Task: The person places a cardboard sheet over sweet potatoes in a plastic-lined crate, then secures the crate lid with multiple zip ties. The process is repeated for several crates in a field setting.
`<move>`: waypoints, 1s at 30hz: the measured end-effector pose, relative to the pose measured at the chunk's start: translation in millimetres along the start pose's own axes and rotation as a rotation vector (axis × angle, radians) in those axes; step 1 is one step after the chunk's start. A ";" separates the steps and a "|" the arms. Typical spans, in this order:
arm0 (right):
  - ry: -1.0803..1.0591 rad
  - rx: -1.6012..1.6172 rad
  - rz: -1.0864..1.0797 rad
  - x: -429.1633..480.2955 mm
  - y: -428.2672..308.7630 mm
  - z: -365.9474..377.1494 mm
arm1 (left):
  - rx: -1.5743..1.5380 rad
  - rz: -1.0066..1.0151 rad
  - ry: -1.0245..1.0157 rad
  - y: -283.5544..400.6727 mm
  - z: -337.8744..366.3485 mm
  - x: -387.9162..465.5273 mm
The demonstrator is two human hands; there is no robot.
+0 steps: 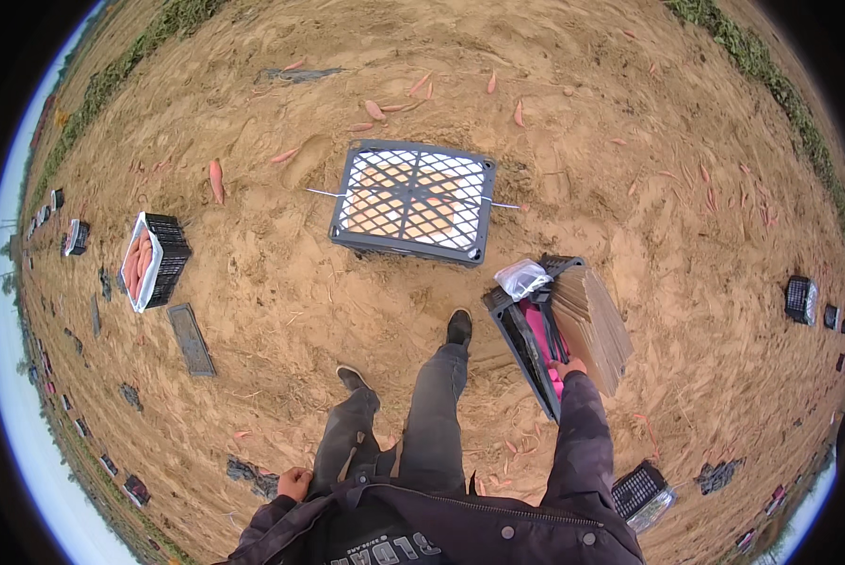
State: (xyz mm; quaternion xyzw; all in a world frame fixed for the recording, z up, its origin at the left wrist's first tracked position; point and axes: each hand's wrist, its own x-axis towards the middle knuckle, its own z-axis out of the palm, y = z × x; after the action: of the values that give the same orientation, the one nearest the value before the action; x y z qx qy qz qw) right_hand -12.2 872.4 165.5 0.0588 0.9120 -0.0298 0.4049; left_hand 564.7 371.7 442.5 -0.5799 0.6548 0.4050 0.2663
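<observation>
My right hand (568, 367) reaches into a dark plastic crate (526, 353) at the right, by black straps or ties (551, 328) and a pink item (535, 321); its grip is not clear. The crate also bears a stack of cardboard sheets (588, 318) and a clear plastic bag (523, 279). My left hand (295, 484) hangs beside my left thigh with curled fingers; whether it holds anything cannot be told. Ahead stands a lidded crate (412, 201) with a lattice top over white and tan contents. White ties (505, 205) stick out from its sides.
At left a black crate (167, 260) holds sweet potatoes (138, 265) in a white liner. A flat dark panel (191, 340) lies near it. Loose sweet potatoes (216, 181) are scattered on the sandy soil. Another crate (640, 491) stands behind at lower right; more crates are farther off.
</observation>
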 end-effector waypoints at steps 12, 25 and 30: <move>-0.230 0.436 -0.019 80.0 40.3 20.1 | -0.731 -0.323 0.042 -116.1 162.9 15.2; -0.212 0.336 -0.261 -43.5 30.0 -50.1 | -0.861 -0.133 0.101 -123.8 208.4 -40.5; -0.077 0.178 -0.342 -148.4 -75.5 -34.0 | -1.185 -0.166 0.063 -234.3 208.4 -14.7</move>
State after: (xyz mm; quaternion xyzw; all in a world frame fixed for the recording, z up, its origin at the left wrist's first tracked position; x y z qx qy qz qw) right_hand 51.6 788.7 298.9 -0.0624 0.8864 -0.1809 0.4216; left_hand 770.7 554.7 292.1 -0.6907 0.2774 0.6615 -0.0913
